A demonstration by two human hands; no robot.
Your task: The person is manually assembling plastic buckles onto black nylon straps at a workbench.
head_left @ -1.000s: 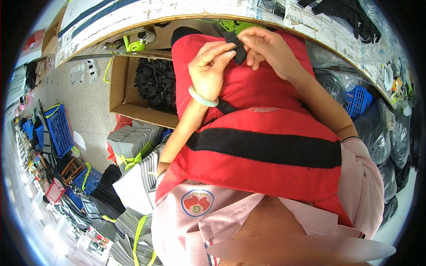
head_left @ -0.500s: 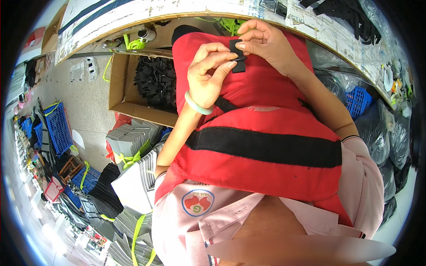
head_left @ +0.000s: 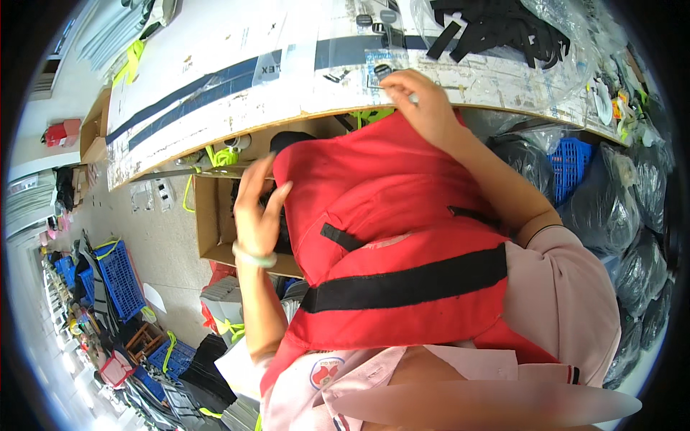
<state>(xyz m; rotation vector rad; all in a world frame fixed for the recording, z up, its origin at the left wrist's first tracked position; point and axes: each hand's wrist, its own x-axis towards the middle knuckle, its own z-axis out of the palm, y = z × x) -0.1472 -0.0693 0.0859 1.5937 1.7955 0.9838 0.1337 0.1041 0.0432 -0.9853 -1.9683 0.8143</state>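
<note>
My left hand point(head_left: 259, 219), with a pale green bangle at the wrist, is over the cardboard box point(head_left: 213, 241) beside my lap. Its fingers and thumb are apart with nothing visible between them. Black strap pieces in the box are mostly hidden behind that hand. At the table edge my right hand point(head_left: 425, 108) reaches over the white tabletop, fingers bent and a gap at the thumb. Its fingertips are close to a small black buckle point(head_left: 382, 70); whether they touch it is unclear. Further back lie several more buckles point(head_left: 365, 20).
A pile of black straps point(head_left: 503, 32) lies on plastic at the table's far right. My red apron point(head_left: 388, 187) covers my lap below the table edge point(head_left: 302, 119). Dark plastic bags point(head_left: 600, 205) and a blue basket point(head_left: 569, 171) stand at right; blue crates point(head_left: 122, 280) stand at left.
The black strap piece with a buckle is no longer in my hands. My left hand moved left and down to the box; my right hand is now at the tabletop. The view has shifted toward the table.
</note>
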